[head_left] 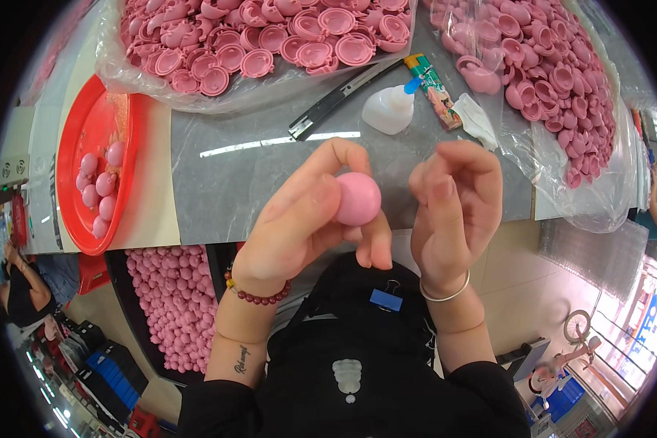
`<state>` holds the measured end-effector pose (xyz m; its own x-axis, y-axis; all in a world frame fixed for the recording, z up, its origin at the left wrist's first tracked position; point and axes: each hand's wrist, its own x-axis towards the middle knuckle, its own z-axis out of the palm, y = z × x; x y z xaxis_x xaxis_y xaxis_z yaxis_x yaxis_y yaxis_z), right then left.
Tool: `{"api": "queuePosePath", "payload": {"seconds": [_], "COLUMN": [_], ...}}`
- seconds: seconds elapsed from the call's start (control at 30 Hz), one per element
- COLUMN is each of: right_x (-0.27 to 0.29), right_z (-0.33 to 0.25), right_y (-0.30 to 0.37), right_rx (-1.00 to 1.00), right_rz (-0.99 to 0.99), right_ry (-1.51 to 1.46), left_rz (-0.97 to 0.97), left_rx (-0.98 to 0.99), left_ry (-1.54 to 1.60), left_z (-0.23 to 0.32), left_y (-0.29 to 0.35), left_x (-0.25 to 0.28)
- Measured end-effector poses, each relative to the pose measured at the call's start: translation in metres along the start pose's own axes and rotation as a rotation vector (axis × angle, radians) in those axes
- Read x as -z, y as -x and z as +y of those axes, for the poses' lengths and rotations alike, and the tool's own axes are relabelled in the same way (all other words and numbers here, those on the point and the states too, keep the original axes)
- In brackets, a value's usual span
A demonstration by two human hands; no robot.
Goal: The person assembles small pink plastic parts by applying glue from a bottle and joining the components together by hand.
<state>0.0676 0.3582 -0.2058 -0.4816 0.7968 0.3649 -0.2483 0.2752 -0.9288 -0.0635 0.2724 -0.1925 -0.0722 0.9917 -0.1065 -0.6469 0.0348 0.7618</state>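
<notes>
My left hand [292,212] grips a smooth pink ball [358,199] between thumb and fingers, above the near edge of the grey table. To its right, my right hand [456,208] is held up, apart from the ball. Its fingers curl in toward the thumb, and whatever may be between the fingertips is hidden. Beyond the hands lie a white squeeze bottle [389,109] with a blue tip, a black strip-shaped tool [343,95] and a green and yellow packet [432,91]. A crumpled white wrapper [476,120] is beside the packet.
Plastic bags of pink half-shells [314,55] and pink hollow parts [555,80] cover the far table. At left, a red tray [69,168] holds several pink balls. Below the table edge, a black bin [135,306] is full of pink balls. Another person's arm [22,266] shows far left.
</notes>
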Motion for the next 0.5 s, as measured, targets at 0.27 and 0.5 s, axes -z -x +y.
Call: {"api": "queuePosePath", "payload": {"seconds": [0.27, 0.5], "right_x": [0.009, 0.001], "right_z": [-0.009, -0.003], "right_y": [-0.043, -0.045], "right_rx": [0.334, 0.312], "right_rz": [0.137, -0.126], "right_ry": [0.659, 0.649], "left_rz": [0.301, 0.969], "left_rx": [-0.637, -0.45], "left_ry": [-0.439, -1.651], "left_z": [0.029, 0.105], "left_y": [0.046, 0.09], "left_x": [0.042, 0.111]}}
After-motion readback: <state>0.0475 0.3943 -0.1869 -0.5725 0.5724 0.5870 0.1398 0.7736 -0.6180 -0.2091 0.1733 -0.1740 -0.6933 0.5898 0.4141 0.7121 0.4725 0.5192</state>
